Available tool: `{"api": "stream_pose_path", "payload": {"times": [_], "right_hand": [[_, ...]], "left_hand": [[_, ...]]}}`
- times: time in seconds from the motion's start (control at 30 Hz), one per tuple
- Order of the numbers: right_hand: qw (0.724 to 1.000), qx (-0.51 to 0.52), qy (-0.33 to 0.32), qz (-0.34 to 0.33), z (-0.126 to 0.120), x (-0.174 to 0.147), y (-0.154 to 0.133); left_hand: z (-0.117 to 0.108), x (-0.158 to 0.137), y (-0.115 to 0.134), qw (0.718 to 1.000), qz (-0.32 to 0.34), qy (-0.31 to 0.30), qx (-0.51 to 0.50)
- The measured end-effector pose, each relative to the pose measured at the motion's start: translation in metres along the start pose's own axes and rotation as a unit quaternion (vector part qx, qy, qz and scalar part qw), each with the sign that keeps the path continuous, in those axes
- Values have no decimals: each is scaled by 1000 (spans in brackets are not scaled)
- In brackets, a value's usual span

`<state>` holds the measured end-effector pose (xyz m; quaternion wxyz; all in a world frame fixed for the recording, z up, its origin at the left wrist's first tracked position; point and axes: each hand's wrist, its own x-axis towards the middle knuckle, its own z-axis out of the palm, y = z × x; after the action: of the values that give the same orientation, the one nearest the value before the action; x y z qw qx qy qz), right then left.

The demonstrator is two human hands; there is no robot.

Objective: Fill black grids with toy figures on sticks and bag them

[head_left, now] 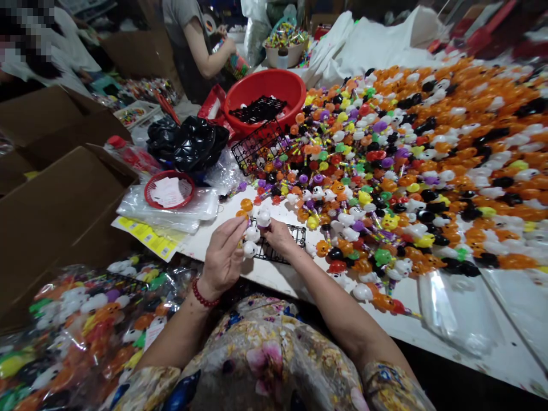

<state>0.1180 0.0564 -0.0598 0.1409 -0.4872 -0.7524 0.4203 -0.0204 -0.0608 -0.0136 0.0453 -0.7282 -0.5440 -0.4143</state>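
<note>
My left hand (225,254) is on the near side of the work table, its fingers stretched out close together beside several white ghost-headed toys (250,249) and orange-headed ones (246,204). I cannot see whether its thumb grips any of them. A black grid rack (295,235) lies flat on the table, partly covered by my right hand and the toys. My right hand (279,237) is closed below a white-headed toy stick (263,217) above the rack; its fingertips are partly hidden.
A big pile of small toys (385,188) covers the table's right side. Behind stand a red basin (295,85) with black racks and another tilted rack (261,145). To the left are a red basket (188,200) of slips, plastic bags, cardboard boxes (55,211) and bagged toys (94,319). Another person works behind.
</note>
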Motion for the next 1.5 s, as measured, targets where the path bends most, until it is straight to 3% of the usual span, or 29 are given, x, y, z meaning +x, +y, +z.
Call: {"api": "stream_pose_path", "payload": {"times": [0.2,0.47,0.57,0.67,0.77,0.83,0.97,1.17,1.33,1.5], "right_hand": [[991,-123,-38,-32,-5,4,-4],[976,-194,-77,-69,-8,3,-15],[977,-196,-44,-72,-23,-5,-10],[973,-224,36,-38,-50,-10,3],[940,-319,113,33,-76,-9,16],[916,-378,123,58,-84,-5,21],[903,-415,96,53,-83,3,23],[927,-356,99,57,-67,-5,12],[955,-286,55,58,-53,-16,-2],[964,-264,18,27,-42,-17,-6]], "left_hand": [[18,14,-14,995,8,-97,-6],[31,12,-23,990,-1,-134,53],[32,13,-24,989,-7,-133,61],[28,16,-22,991,-3,-122,50],[25,20,-21,992,5,-119,34],[26,23,-21,992,7,-123,34],[29,26,-22,987,6,-154,50],[27,23,-26,986,-2,-160,40],[27,24,-28,988,-5,-155,26],[27,24,-27,986,-13,-164,15]]}}
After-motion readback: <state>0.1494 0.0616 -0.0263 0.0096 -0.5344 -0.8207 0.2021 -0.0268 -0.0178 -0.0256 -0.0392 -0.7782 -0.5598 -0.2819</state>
